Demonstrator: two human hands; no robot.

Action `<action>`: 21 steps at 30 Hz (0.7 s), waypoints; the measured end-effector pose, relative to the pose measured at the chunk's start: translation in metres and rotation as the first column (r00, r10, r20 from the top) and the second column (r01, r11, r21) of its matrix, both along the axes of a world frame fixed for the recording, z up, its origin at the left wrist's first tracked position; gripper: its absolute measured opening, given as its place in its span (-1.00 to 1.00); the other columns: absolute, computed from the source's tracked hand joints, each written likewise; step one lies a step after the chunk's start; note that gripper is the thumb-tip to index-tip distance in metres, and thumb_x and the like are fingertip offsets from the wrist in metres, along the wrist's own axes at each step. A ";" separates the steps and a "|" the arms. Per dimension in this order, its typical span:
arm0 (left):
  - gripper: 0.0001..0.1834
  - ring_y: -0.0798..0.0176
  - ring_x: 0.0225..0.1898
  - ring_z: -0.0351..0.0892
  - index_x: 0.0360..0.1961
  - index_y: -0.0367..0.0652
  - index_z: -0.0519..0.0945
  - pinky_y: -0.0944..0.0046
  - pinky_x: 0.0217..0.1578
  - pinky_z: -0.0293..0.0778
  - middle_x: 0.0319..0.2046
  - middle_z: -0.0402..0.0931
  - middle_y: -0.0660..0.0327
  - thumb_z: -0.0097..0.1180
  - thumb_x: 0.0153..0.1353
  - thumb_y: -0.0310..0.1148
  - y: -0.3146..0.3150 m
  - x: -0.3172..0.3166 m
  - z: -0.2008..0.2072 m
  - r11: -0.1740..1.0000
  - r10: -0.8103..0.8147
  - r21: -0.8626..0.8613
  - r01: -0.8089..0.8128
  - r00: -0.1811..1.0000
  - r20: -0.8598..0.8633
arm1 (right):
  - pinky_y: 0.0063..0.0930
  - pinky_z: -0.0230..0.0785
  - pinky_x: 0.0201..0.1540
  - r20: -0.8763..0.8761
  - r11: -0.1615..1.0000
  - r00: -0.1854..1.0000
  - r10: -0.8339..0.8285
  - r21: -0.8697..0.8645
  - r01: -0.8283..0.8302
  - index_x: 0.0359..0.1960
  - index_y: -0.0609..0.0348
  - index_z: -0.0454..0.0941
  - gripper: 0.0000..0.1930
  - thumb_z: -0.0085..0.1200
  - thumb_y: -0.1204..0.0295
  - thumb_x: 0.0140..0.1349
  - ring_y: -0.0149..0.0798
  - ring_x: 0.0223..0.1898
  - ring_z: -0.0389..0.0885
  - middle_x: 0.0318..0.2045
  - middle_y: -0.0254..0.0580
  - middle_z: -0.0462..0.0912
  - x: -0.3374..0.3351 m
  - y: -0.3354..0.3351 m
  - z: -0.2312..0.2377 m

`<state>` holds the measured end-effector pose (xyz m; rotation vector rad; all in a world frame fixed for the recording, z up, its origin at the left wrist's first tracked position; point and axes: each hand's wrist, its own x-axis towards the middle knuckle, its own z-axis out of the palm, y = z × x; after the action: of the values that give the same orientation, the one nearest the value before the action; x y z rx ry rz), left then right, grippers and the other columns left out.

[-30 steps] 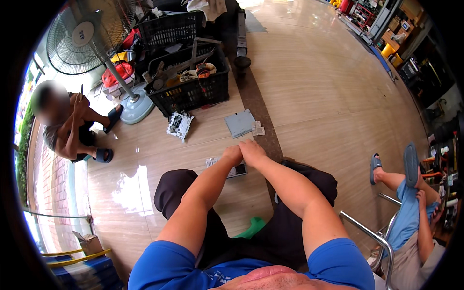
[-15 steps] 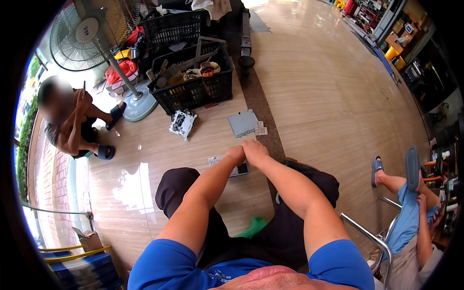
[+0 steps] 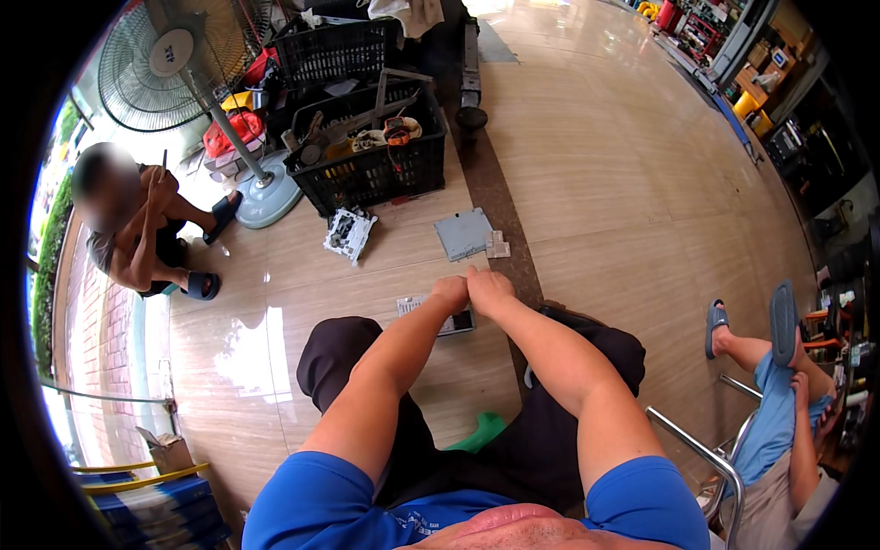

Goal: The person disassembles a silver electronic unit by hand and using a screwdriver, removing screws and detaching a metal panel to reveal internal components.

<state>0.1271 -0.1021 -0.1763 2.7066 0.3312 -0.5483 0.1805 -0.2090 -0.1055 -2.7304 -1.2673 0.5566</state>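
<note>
My left hand (image 3: 449, 292) and my right hand (image 3: 489, 286) meet knuckle to knuckle in front of my knees, both with curled fingers. Whatever they grip is hidden beneath them. Below and partly behind them lies a flat, light grey device (image 3: 412, 304) with a slotted left part and a dark right part; I cannot tell whether my hands touch it. Just beyond is a grey flat panel (image 3: 462, 235), with small beige pieces (image 3: 497, 245) at its right corner. A white frame-like part (image 3: 349, 235) rests on the floor farther left.
A black crate (image 3: 367, 151) full of tools stands ahead, beside a pedestal fan (image 3: 268, 183). One person (image 3: 137, 220) crouches at the left; another (image 3: 779, 412) sits at the right near a metal chair frame (image 3: 701, 449). Something green (image 3: 478, 431) shows between my legs.
The view has shifted very slightly. My hands stay together in nearly the same place, with a small shift of the right hand's fingers.
</note>
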 end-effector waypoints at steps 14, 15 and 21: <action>-0.76 -0.01 -0.04 0.61 -0.17 -0.17 0.64 0.07 -0.05 0.52 -0.09 0.61 0.01 0.09 0.12 -0.41 0.005 -0.003 -0.013 0.999 0.032 0.004 -0.032 0.999 0.004 | -0.05 0.45 -0.03 -0.022 0.994 0.999 0.035 0.107 -0.033 -0.09 0.15 0.42 -0.77 -0.05 0.48 0.20 0.16 -0.04 0.56 -0.11 0.15 0.53 -0.004 0.000 -0.005; -0.76 -0.01 -0.04 0.61 -0.18 -0.17 0.64 0.07 -0.06 0.52 -0.10 0.62 0.01 0.08 0.12 -0.40 0.004 -0.003 -0.013 1.000 0.028 0.005 -0.029 0.999 0.016 | -0.04 0.45 -0.03 -0.028 0.995 0.999 0.027 0.100 -0.024 -0.09 0.16 0.42 -0.77 -0.05 0.49 0.20 0.17 -0.04 0.56 -0.11 0.15 0.54 -0.003 -0.001 -0.006; -0.75 -0.02 -0.06 0.62 -0.19 -0.17 0.65 0.06 -0.06 0.52 -0.13 0.63 0.00 0.06 0.14 -0.35 0.000 -0.002 -0.014 1.000 -0.005 -0.002 0.005 0.998 0.056 | -0.04 0.46 -0.05 -0.022 0.998 0.999 0.029 0.049 -0.028 -0.11 0.18 0.42 -0.78 -0.05 0.50 0.19 0.17 -0.09 0.59 -0.14 0.15 0.57 0.001 -0.003 -0.006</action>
<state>0.1249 -0.1017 -0.1901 2.7152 0.3087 -0.4732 0.1816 -0.2118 -0.1115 -2.6633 -1.2996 0.5502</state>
